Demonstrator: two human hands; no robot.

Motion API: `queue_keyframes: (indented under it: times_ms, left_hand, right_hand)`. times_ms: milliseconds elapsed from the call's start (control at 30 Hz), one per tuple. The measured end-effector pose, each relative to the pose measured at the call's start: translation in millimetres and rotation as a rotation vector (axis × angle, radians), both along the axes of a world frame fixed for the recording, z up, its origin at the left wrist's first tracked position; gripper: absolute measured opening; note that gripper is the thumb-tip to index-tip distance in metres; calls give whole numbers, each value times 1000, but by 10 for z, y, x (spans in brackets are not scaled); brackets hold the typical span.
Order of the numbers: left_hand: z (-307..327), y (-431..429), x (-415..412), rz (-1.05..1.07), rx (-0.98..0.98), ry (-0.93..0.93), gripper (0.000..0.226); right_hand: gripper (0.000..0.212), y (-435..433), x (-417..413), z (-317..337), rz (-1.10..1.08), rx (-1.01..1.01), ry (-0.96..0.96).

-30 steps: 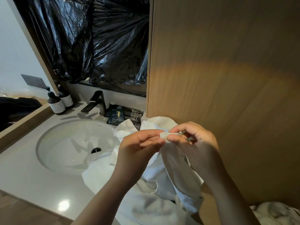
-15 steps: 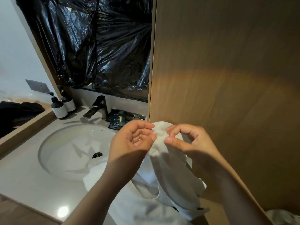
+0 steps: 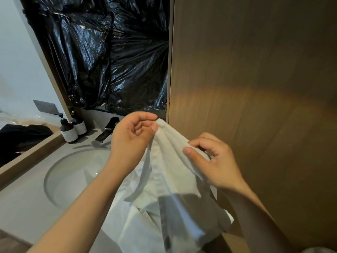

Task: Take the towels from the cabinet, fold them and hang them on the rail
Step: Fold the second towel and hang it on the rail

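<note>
Bathroom sink (image 3: 60,181) behind, left hand (image 3: 131,137) and right hand (image 3: 213,161) raised, pinching towel (image 3: 169,161).

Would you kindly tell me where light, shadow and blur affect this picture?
Head view: a warm light band crosses the wooden panel; the black plastic sheet glints in patches; shadow darkens the lower folds of the towel, which look slightly blurred.

Wood panel (image 3: 255,88) walls off the whole right. Black plastic sheet (image 3: 109,61) closes the back. Faucet (image 3: 107,131) and two pump bottles (image 3: 69,133) crowd the counter (image 3: 23,207) at its rear. Towel (image 3: 173,179) covers the front edge. Room over the basin (image 3: 69,179), probably unobstructed.
</note>
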State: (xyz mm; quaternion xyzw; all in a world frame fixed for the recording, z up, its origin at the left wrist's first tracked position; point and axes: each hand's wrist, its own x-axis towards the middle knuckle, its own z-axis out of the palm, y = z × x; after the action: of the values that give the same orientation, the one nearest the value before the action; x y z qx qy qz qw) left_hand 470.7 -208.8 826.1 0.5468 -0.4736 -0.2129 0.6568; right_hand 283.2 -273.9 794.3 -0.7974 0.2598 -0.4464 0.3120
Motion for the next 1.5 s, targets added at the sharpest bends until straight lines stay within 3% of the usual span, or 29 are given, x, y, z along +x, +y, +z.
queue_keyframes:
  times_ms: [167, 367, 600, 867, 1100, 1233, 1367, 1500]
  left_hand:
    - [324, -234, 65, 108, -119, -81, 16]
    - [426, -519, 124, 198, -117, -135, 16]
    - [297, -703, 187, 241, -75, -133, 14]
    - [162, -782, 101, 237, -49, -177, 14]
    - [161, -773, 66, 223, -62, -235, 14]
    - [135, -749, 98, 193, -53, -226, 14]
    - [111, -724, 97, 203, -45, -232, 15]
    - [115, -716, 106, 209, -32, -222, 14]
  right_hand:
    - [22, -131, -39, 221, 43, 2, 125]
    - [27, -270, -195, -100, -30, 87, 245]
    - [16, -386, -470, -463, -200, 21, 494]
    - [39, -433, -738, -918, -306, 115, 640]
    - [76, -388, -898, -1190, -287, 450, 491]
    - [53, -336, -1011, -1344, -293, 762, 87]
    - [28, -402, -997, -1405, -365, 992, -105]
    - [23, -433, -951, -1351, -280, 1285, -372]
